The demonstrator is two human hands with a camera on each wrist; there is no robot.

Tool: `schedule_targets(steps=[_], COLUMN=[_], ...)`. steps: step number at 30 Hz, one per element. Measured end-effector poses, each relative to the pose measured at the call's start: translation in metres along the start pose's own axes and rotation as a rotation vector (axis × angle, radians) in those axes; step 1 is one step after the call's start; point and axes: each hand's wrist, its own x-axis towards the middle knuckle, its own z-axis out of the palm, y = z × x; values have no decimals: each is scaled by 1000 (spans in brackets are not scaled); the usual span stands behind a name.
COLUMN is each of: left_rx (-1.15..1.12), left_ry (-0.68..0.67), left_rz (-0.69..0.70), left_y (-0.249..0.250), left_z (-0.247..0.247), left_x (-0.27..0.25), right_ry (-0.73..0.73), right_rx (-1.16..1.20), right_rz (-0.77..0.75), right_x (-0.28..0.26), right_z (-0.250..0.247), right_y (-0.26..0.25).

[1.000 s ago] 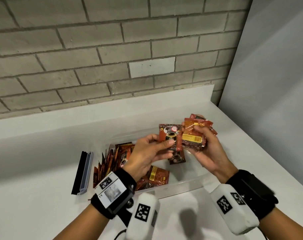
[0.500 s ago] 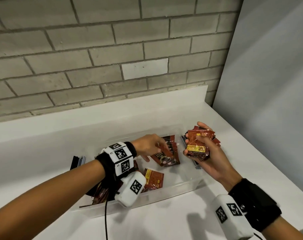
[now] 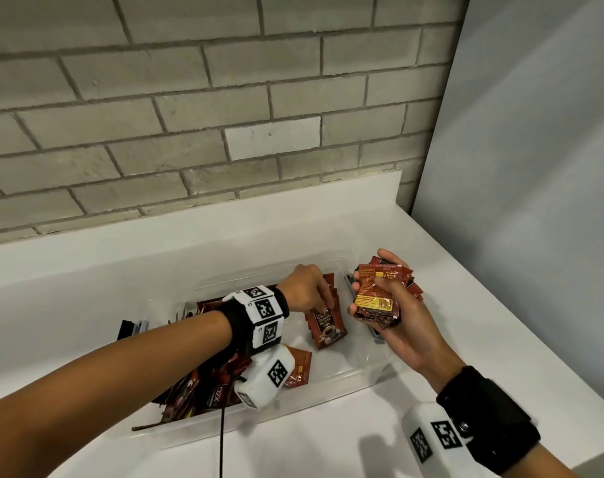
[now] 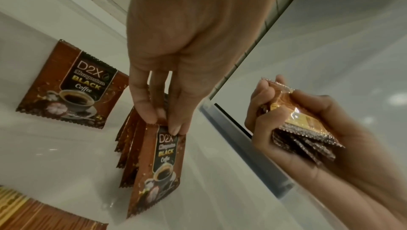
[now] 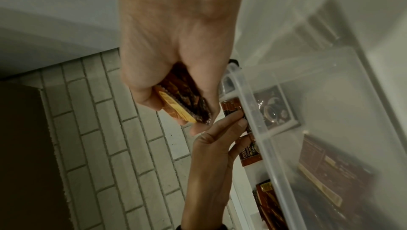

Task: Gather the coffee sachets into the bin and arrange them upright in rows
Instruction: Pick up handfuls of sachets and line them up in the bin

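Observation:
A clear plastic bin [image 3: 355,372] sits on the white counter. Brown coffee sachets stand in a short upright row [image 3: 326,326] in its right part. My left hand [image 3: 324,301] reaches into the bin and pinches the row's top edges [image 4: 163,124]. The front sachet [image 4: 158,164] shows its "Black Coffee" face. My right hand [image 3: 376,288] hovers just right of the row, over the bin's right end, gripping a fanned stack of sachets [image 3: 376,305]; the stack [image 5: 176,106] also shows in the right wrist view. More sachets lean in a bunch [image 3: 197,391] at the bin's left end.
One sachet [image 3: 298,369] lies flat on the bin floor near the front wall. A dark clip-like piece [image 3: 131,329] lies left of the bin, a grey one [image 3: 348,281] at its right end. A brick wall rises behind, and a grey panel bounds the counter's right side.
My left hand took a sachet from the right hand's stack, carried it down into the bin and now holds it with the upright row. The right hand stayed roughly in place.

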Motion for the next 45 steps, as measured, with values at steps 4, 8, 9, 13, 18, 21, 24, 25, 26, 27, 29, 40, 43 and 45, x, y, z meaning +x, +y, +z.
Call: schedule_targets(steps=[4, 8, 9, 13, 18, 21, 24, 25, 26, 27, 29, 40, 43, 45], left_rx=[99, 101, 88, -4, -194, -326, -462, -479, -466, -429, -329, 61, 83, 63], left_ry=[22, 52, 69, 142, 217, 268, 305, 303, 290, 266, 200, 173, 189, 186], left_rz=[12, 18, 23, 42, 50, 127, 166, 195, 230, 262, 297, 391, 432, 450], left_y=[0, -3, -3, -5, 1, 13, 29, 34, 37, 40, 42, 44, 43, 42], left_z=[0, 0, 0, -3, -11, -15, -19, -22, -24, -27, -29, -17, -17, -18], left_x=[7, 9, 9, 8, 3, -6, -20, -26, -31, -35, -41, -53, -54, -55], right_ry=[-9, -10, -12, -7, 17, -6, -50, -63, -71, -71, -56, 0, 31, 47], right_rx=[10, 14, 15, 30, 24, 41, 113, 145, 169, 175, 149, 59, 50, 27], right_rz=[0, 1, 0, 9, 29, 74, 141, 167, 186, 199, 216, 174, 138, 126], right_x=[0, 0, 1, -1, 0, 1, 1, 1, 1, 0, 0, -2, -1, 0], right_z=[0, -2, -2, -1, 3, 5, 5, 5, 5, 6, 8, 15, 13, 12], right_y=[1, 1, 2, 1, 0, -3, -5, -5, -5, -5, -5, -5, -2, -1])
